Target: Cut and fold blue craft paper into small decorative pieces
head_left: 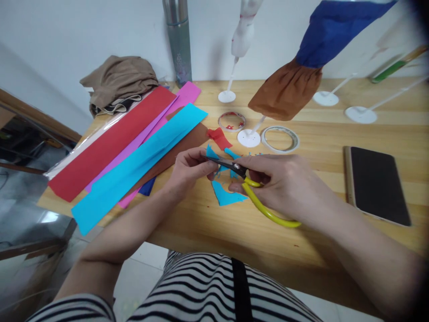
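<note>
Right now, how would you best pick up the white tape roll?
Probably by the right rim of the white tape roll, from the right and above, one finger inside and thumb outside. It lies flat with an open middle; a white stand base crowds its left, and the right hand sits close in front.

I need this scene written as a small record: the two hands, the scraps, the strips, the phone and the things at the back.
Left hand: pinches a blue piece at the scissors tips
Right hand: holds the scissors by yellow handles
Scraps: blue scrap near the hands, red scrap beyond
Strips, left side: red strip, pink strip, blue strip, overlapping
Phone: right side, screen dark
Back: flask, brown cloth, white stands
</note>
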The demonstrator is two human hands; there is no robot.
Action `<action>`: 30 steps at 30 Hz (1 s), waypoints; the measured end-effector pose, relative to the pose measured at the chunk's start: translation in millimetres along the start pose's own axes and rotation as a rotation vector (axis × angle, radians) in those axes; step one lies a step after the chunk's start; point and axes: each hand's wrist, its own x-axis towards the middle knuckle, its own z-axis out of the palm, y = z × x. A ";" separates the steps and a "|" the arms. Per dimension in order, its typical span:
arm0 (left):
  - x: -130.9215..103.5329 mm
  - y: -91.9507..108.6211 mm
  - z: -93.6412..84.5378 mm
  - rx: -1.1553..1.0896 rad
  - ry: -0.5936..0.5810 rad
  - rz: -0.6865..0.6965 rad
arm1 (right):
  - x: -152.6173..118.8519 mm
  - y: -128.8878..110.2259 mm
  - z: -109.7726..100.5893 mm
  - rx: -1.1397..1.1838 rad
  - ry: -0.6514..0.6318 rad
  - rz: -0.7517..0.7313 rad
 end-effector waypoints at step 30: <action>-0.1 1.3 1.8 -0.018 -0.020 0.015 | 3.1 -3.6 -3.0 0.062 -0.014 0.075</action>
